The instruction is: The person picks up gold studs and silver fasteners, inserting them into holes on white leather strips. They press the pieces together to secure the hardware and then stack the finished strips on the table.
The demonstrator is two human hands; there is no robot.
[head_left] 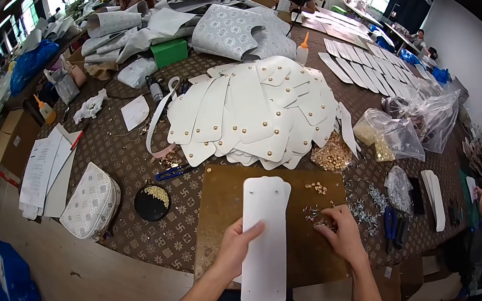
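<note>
My left hand (239,246) is closed round white leather-like panels (263,240), at least two overlapping, thumb on top. Small metal studs show near the upper end and small holes near the lower end. The panels slant above the front edge of a brown board (219,215). At the board's right side, my right hand (342,235) reaches among small metal pieces (310,211), thumb and forefinger apart. Whether a fingertip touches a piece is too small to tell. Just beyond them lie gold-coloured caps (316,188).
A heap of white panels with gold studs (253,105) stands behind the board. Around it are a bag of gold caps (332,153), blue-handled pliers (390,225), a black dish (152,202) and a patterned pouch (91,202). Other people sit farther off.
</note>
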